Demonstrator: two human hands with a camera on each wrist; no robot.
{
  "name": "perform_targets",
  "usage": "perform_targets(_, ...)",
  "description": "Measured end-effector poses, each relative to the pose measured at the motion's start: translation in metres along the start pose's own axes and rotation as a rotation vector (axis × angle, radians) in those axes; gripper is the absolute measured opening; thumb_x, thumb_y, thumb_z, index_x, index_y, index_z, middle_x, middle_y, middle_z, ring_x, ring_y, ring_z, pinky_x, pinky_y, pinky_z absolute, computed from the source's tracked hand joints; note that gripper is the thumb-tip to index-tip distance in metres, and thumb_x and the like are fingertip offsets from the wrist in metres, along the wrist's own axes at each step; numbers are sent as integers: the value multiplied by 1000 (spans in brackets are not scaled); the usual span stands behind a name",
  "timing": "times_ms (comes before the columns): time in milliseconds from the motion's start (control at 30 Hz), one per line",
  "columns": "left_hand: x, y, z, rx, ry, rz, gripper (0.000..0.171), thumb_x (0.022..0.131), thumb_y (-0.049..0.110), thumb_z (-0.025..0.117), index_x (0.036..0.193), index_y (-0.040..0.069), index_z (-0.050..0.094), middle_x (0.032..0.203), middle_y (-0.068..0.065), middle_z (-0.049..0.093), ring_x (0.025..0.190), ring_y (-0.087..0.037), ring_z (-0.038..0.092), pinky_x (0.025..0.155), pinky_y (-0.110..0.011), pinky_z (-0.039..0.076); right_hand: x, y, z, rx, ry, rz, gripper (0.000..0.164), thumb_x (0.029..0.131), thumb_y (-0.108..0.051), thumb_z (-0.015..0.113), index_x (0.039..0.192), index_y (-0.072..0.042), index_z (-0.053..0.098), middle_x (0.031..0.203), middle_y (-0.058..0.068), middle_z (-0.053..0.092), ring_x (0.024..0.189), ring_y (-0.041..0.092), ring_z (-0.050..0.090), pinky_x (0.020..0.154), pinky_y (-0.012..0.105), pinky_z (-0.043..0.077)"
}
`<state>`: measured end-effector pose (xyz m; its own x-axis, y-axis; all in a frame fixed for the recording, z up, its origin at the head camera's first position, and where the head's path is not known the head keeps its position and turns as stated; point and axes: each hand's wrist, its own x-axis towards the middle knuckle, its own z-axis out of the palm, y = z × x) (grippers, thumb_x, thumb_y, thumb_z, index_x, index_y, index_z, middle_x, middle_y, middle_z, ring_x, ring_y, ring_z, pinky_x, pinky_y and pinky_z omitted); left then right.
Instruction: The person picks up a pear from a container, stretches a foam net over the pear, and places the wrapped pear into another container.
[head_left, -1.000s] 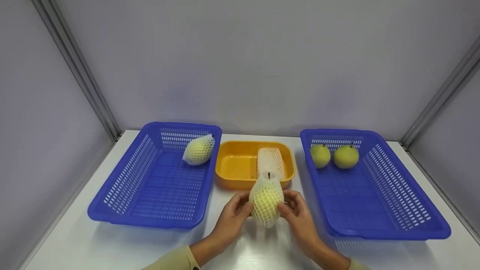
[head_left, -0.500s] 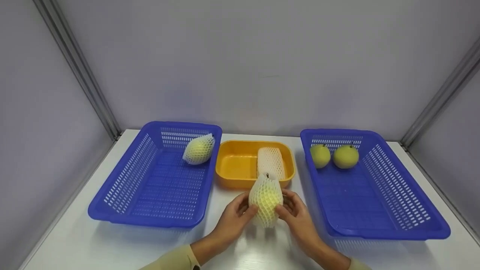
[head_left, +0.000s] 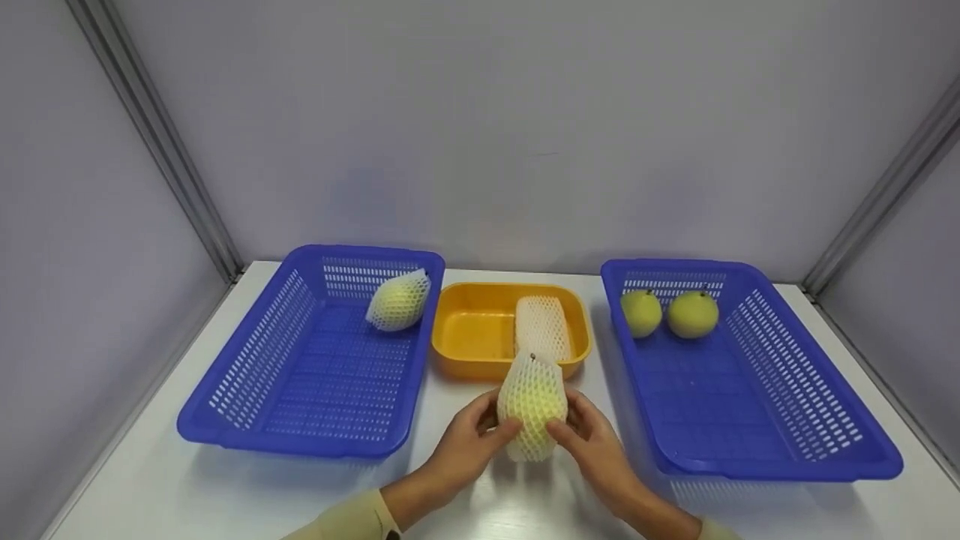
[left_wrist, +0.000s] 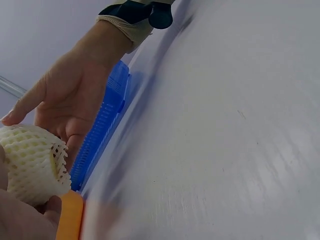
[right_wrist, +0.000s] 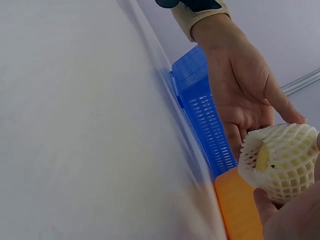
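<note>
Before me, my white counter directly bears three containers: one blue basket at ten o'clock, an orange tub at twelve, and another blue basket at two.

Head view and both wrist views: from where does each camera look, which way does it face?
Head: worn on the head, facing forward and down; left hand, right hand and sleeves show.
Left wrist: on that wrist, facing across the netted fruit to the right hand and right blue basket; left hand partly shows.
Right wrist: on that wrist, facing left hand and left blue basket; right hand partly shows.
Wrist views share netted fruit and orange box.
</note>
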<state>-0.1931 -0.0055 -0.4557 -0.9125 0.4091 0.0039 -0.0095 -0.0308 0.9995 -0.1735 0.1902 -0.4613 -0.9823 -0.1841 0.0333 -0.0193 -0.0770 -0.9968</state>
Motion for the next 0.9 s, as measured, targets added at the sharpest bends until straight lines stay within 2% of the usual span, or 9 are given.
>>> perform_targets(167,0,2,-2,-16,-25,-9,65,86,36,66,136,2,42,131,-11,51,121,-23,48,99,-33,43,2,0,-2,7,7,-3,53,92,-14,60,137,1,36,132,17,49,119,22,50,95,32,45)
perform_targets(267,-1,5,-5,-49,-73,8,62,86,30,67,136,2,42,134,-11,49,123,-24,46,101,-35,41,3,2,-5,70,-32,-23,55,89,-6,62,137,0,35,134,16,47,121,24,48,96,33,44)
perform_targets(367,-2,6,-8,-49,-120,57,63,85,21,70,137,2,40,137,-12,46,125,-24,45,103,-37,39,3,4,-9,136,-109,-48,62,85,1,62,139,-2,30,138,14,42,124,25,44,99,34,42)
perform_targets(500,-4,3,-10,38,-151,160,66,82,11,72,138,9,38,139,-6,43,128,-21,41,105,-36,36,3,7,-15,154,-246,-134,77,82,8,62,145,-3,19,148,13,29,133,21,33,105,31,35)
perform_targets(667,-4,-5,-8,203,-146,309,70,80,-1,71,138,15,37,140,0,41,131,-18,37,108,-32,31,5,9,-19,67,-380,-278,82,79,13,62,146,0,16,150,20,19,137,19,24,108,25,28)
perform_targets(767,-5,-9,-8,247,-143,353,71,79,-5,69,138,15,36,140,1,41,131,-19,38,108,-32,31,6,12,-19,18,-402,-302,81,78,13,63,146,-1,19,150,20,21,138,21,24,108,24,27)
perform_targets(900,-6,-12,-7,243,-145,359,70,80,-5,69,138,15,36,139,0,42,131,-19,38,108,-33,31,6,14,-20,3,-389,-277,81,78,14,63,146,-2,21,149,19,23,137,23,25,108,26,29)
